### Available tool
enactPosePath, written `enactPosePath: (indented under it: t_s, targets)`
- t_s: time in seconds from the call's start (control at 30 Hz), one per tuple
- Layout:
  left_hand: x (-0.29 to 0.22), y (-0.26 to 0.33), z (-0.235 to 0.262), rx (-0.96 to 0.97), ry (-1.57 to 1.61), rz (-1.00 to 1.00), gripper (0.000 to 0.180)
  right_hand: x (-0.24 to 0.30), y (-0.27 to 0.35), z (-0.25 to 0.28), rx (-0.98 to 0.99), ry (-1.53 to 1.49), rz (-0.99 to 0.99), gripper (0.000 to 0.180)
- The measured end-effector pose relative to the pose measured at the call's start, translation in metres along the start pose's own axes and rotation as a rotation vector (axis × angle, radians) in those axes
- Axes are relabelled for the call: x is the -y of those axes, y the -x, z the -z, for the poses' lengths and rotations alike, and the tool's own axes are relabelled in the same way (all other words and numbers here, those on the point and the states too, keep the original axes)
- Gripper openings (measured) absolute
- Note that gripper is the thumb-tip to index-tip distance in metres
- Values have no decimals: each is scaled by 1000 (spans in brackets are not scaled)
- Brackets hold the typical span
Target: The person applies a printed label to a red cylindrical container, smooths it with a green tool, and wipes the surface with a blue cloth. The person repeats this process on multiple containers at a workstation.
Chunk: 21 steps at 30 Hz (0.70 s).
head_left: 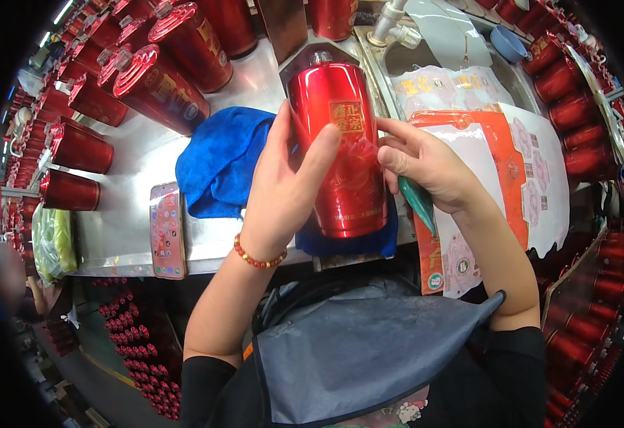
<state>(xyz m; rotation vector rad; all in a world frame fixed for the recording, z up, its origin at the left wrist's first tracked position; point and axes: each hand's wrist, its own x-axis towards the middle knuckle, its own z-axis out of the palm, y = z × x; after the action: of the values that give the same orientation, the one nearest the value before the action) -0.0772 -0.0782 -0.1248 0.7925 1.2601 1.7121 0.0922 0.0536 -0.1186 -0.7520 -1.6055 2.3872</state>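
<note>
Red bottle (340, 153), glossy and cylindrical with a small gold label on its front and a pale cap at the far end, lies lengthwise between a worker's two bare hands above the near edge of a steel workbench (126, 214), as seen from the head camera. The left hand (287, 182), a beaded bracelet (258, 258) on its wrist, clasps the bottle's left side, thumb laid across the front just below the label. The right hand (426, 164) touches the bottle's right side with its fingertips while keeping a teal tool (419, 203) tucked against the palm; how firmly it presses the bottle cannot be told. Under the bottle's lower end a blue cloth (219, 164) spreads across the bench, bunched to the left and folded flat beneath. A smartphone (167, 232) lies face up near the bench's front edge, left of the cloth. Sheets of orange and white labels (512, 164) lie to the right, just beside the right hand. Rows of matching red bottles (162, 78) lie on their sides at the far left of the bench, and more stand stacked along the right (576, 107). A grey apron (369, 349) covers the worker's lap in the foreground.
</note>
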Motion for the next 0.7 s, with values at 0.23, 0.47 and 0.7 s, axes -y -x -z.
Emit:
enactPosePath:
  t_s: [0.23, 0.47, 0.7]
  targets:
    - [1, -17, -2, -30, -165, -30, 48, -4, -8, 0, -12, -19, 5, 68]
    - [-2, -17, -3, -30, -117, 4, 47, -8, -8, 1, -21, -59, 14, 71]
    - [-3, -17, -3, -13, -127, 29, 47, -5, -2, -2, -5, -15, 35, 78]
